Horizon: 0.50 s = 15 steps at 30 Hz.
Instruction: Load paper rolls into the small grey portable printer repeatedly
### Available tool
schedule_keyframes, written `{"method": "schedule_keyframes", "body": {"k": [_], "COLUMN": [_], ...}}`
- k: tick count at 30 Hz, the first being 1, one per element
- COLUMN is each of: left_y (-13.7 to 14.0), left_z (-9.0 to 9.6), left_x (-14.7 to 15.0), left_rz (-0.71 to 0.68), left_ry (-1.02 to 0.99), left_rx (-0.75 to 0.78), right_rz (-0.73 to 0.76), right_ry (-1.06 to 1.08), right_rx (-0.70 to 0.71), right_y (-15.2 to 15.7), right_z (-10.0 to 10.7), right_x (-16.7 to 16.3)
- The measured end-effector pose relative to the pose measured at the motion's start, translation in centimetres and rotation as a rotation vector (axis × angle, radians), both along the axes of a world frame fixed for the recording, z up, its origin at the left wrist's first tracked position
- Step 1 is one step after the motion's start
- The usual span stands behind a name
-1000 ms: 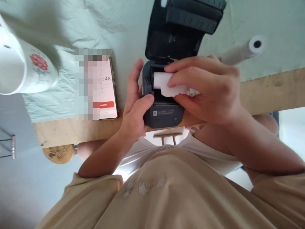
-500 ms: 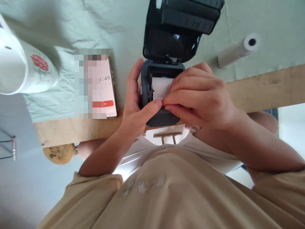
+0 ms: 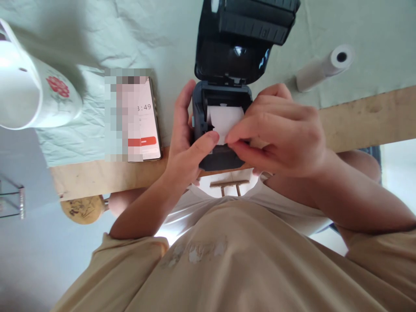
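Observation:
A dark label printer (image 3: 221, 161) sits at the table's front edge, its black lid (image 3: 229, 60) swung up and back. Inside its bay lies a roll of white paper (image 3: 225, 118), with the loose end toward me. Wrapped round the printer's left side, my left hand (image 3: 183, 138) has its thumb over the front rim beside the paper. The thumb and fingertips of my right hand (image 3: 282, 130) are pinched together at the paper's front right corner. That hand hides the right side of the bay.
To the right lies another white paper roll (image 3: 313, 76) on the pale green cloth (image 3: 169, 39). A phone (image 3: 147, 117), partly blurred out, is to the left. Farther left is a white container with a red flower (image 3: 60, 93). The wooden table edge (image 3: 364, 117) runs in front of me.
My right hand has shifted slightly right, baring more of the white paper in the bay. My left hand stays round the printer.

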<state>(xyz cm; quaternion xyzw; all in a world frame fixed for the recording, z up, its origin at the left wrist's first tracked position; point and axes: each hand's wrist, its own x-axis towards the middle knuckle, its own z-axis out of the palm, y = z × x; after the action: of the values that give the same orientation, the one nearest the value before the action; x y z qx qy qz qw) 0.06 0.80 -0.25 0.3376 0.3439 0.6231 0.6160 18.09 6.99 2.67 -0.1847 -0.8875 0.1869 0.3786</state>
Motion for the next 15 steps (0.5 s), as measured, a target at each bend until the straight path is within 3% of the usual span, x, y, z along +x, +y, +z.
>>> {"method": "schedule_keyframes", "body": {"k": [5,8,11,15], "left_y": [-0.2,-0.3,-0.4,-0.5], "left_z": [0.0,0.6,1.2,1.3], "left_x": [-0.7,-0.7,-0.5,-0.3], "left_rz": [-0.057,-0.043,-0.017,0.028], "left_ry": [0.098,0.116,0.161,0.207], "left_rx": [-0.065,-0.125,-0.230,-0.261], "right_rz": [0.017,-0.134,-0.312,-0.233], "right_ry": [0.032,0.186,0.221,0.339], "right_rx": [0.038,-0.009,-0.134,-0.431], "right_y": [-0.3,0.1,0.5,0.8], "right_z": [-0.3,-0.8,-1.0,-1.1], "right_x": [-0.2,0.0,0.2,-0.1]}}
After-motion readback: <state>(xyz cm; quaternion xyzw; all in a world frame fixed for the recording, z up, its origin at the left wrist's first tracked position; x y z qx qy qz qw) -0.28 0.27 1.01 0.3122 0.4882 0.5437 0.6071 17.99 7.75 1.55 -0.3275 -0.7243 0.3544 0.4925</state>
